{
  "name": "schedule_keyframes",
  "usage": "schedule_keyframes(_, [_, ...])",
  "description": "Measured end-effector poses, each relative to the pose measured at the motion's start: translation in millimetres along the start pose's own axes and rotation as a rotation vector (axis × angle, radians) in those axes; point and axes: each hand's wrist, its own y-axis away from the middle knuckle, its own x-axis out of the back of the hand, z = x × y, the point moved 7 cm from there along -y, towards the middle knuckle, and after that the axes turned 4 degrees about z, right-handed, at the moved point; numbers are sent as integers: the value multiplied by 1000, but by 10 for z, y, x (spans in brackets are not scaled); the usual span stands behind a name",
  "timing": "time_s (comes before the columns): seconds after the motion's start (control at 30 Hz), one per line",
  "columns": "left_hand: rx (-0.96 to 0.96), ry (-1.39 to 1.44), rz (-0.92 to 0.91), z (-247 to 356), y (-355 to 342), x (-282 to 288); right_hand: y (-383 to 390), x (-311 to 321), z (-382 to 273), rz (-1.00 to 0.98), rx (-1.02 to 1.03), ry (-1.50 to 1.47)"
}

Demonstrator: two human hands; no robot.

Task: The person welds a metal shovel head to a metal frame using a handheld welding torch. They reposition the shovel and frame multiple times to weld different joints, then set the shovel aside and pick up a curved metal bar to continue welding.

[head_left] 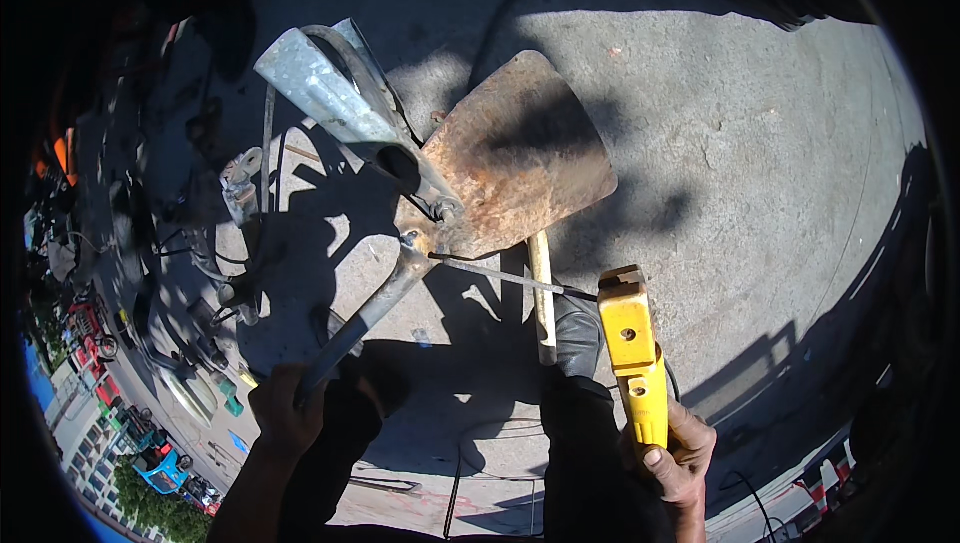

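Shovel (525, 168) over concrete (745, 133), rod (500, 274) ending at neck (416, 240). Probably heavy, stiff, not fragile; best hold by shaft (378, 315). Left hand (285, 408): fingers wrapped round shaft; right hand (682, 458): fingers curled round yellow tool (637, 348).

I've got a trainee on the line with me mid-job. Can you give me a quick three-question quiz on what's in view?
1. What is the left hand gripping?
2. True or false: in this view, the broad rusty plate lies to the right of the silver sheet-metal piece.
3. What is the main colour of the tool in the right hand?
a) red
b) yellow
c) green

Key:
1. A grey metal tube.
2. True.
3. b.
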Motion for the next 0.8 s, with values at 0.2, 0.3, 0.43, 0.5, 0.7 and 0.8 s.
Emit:
schedule_keyframes(0.2, [-23, 49, -8, -41, 54, 2, 11, -5, 0, 17, 38, -26])
schedule_keyframes(0.3, [27, 72, -36, -4, -8, 20, 6, -14, -17, 22, 37, -20])
schedule_keyframes(0.43, [68, 107, -29, 64, -68, 42, 15, -23, -19, 44, 28, -63])
schedule_keyframes(0.5, [94, 120, -40, 86, -81, 50, 18, -25, -29, 59, 31, -92])
schedule_keyframes(0.7, [112, 140, -27, 194, -133, 56, 42, -2, -36, 139, 87, -100])
schedule_keyframes(0.8, [175, 163, -99, 251, -133, 64, 16, 55, 13, 233, 185, 52])
